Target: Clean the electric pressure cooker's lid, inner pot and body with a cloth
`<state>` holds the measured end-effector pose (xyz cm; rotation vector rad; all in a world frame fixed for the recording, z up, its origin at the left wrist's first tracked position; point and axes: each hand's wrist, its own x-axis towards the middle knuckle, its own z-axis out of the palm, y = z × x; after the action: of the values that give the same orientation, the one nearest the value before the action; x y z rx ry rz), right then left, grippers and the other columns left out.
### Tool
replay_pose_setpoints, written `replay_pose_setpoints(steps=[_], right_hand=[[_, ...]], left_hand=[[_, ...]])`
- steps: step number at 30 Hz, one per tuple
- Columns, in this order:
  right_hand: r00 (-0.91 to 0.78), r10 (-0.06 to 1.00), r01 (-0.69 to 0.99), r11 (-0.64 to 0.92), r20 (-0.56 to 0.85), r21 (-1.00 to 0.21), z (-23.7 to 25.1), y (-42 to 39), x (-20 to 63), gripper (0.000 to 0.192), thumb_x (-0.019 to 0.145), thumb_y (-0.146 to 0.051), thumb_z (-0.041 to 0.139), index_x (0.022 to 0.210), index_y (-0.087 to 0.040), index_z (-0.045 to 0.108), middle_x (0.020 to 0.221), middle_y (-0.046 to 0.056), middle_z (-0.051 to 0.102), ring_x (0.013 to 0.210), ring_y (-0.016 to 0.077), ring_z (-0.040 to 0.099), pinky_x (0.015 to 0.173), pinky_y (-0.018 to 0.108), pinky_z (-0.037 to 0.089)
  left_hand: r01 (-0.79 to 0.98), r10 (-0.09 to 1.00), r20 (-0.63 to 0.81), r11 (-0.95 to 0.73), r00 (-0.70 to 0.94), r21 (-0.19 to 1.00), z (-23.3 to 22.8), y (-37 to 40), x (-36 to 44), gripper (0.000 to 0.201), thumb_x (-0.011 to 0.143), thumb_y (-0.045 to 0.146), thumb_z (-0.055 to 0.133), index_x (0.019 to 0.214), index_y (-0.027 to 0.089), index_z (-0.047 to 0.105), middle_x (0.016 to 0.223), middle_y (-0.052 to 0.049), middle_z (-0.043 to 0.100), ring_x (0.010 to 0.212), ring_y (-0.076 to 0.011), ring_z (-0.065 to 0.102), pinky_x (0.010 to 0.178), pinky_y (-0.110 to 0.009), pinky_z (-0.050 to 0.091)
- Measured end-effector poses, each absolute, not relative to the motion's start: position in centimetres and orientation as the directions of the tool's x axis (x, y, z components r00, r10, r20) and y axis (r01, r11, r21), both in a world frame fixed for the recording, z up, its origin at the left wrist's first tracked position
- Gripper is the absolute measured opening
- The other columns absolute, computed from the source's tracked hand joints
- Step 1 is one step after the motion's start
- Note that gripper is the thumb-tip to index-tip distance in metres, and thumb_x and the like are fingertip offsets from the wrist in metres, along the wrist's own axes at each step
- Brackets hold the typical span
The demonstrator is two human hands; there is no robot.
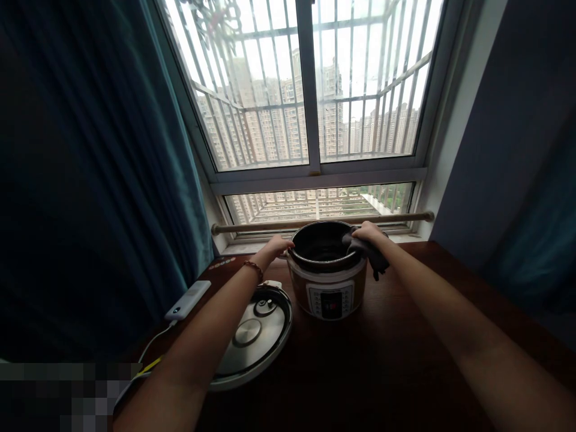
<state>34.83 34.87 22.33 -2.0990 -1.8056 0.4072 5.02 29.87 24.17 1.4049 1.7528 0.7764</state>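
Observation:
An electric pressure cooker [297, 294] stands lidless on the table, its front panel facing me. Inside it sits a dark inner pot [321, 241] with a shiny rim. My left hand [278, 245] is closed at the left side of that rim, its fingertips on the edge. At the right side, my right hand [368, 231] grips a dark grey cloth [375, 257], which drapes over the rim and hangs down outside. The cooker's lid [265, 342] lies with its metal inner side up, left of the cooker and partly behind my left forearm.
A white power bank [188, 300] with a cable lies at the table's left edge beside a blue curtain [135, 150]. Behind the cooker, a horizontal rail [252, 227] runs below the barred window. The brown table [405, 360] extends to the right.

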Motion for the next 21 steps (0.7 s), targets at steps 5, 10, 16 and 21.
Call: replay_pose_setpoints(steps=[5,10,16,21], right_hand=[[0.176,0.984,0.859,-0.141,0.024,-0.492,21.6,35.7,35.2,0.029,0.063,-0.04,0.062,0.078,-0.015,0.061,0.083,0.014,0.064,0.081,0.0283,0.061,0.062,0.032,0.045],[0.202,0.978,0.832,-0.141,0.056,-0.537,21.5,36.2,35.5,0.03,0.064,-0.042,0.062,0.074,-0.014,0.06,0.079,0.013,0.063,0.076,0.0262,0.061,0.061,0.032,0.045],[0.223,0.971,0.811,-0.138,0.084,-0.568,22.5,36.4,35.7,0.027,0.064,-0.04,0.063,0.069,-0.014,0.059,0.069,0.011,0.06,0.072,0.0241,0.059,0.058,0.03,0.044],[0.248,0.962,0.784,-0.129,0.116,-0.607,23.9,35.8,35.7,0.025,0.063,-0.038,0.063,0.066,-0.014,0.058,0.067,0.01,0.059,0.069,0.0229,0.058,0.055,0.028,0.043]], left_hand=[[0.519,0.976,-0.178,0.216,-0.123,0.827,24.2,29.9,4.8,0.028,0.085,0.032,0.053,0.104,0.013,0.055,0.098,-0.006,0.059,0.079,-0.0143,0.058,0.067,-0.032,0.051],[0.545,0.977,-0.174,0.214,-0.125,0.811,24.7,30.0,4.7,0.021,0.084,0.031,0.054,0.091,0.011,0.057,0.08,-0.002,0.058,0.062,-0.0087,0.054,0.055,-0.023,0.047],[0.546,0.979,-0.158,0.203,-0.129,0.812,25.8,30.5,4.6,0.02,0.084,0.03,0.054,0.078,0.011,0.054,0.063,0.004,0.049,0.046,-0.004,0.042,0.042,-0.017,0.036],[0.492,0.989,-0.103,0.144,-0.11,0.859,26.9,30.3,4.4,0.022,0.082,0.028,0.056,0.068,0.012,0.051,0.054,0.007,0.042,0.04,-0.0026,0.031,0.038,-0.016,0.027]])
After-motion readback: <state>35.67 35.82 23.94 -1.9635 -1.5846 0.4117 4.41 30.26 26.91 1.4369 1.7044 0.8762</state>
